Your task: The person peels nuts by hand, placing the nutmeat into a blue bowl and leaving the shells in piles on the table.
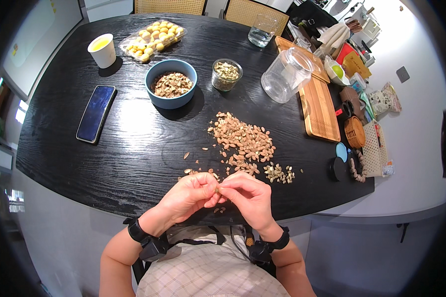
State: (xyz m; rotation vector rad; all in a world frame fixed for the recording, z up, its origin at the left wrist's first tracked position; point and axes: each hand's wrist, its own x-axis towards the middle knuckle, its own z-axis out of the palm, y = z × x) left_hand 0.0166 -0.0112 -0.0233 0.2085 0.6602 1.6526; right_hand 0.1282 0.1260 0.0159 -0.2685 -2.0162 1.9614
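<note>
My left hand (pixel 192 194) and my right hand (pixel 249 198) meet over the table's near edge, fingertips pinched together. Between them is a small greenish-brown nut (pixel 217 189), mostly hidden by the fingers. Just beyond my hands spreads a pile of brown, almond-shaped nuts (pixel 243 138), with a few loose pieces around it. To its right lies a smaller heap of paler, greenish kernels (pixel 279 173). A blue bowl (pixel 171 102) farther back holds brown shell pieces (pixel 172 84). Beside the bowl, a small glass jar (pixel 226 85) contains pale green kernels.
A phone (pixel 96 115) lies at left, near a paper cup (pixel 103 51) and a clear tray of yellow balls (pixel 153 39). A water glass (pixel 261 32), a large clear jar (pixel 282 79) and wooden boards (pixel 318 106) stand at the right, with a black lid (pixel 337 169) nearer.
</note>
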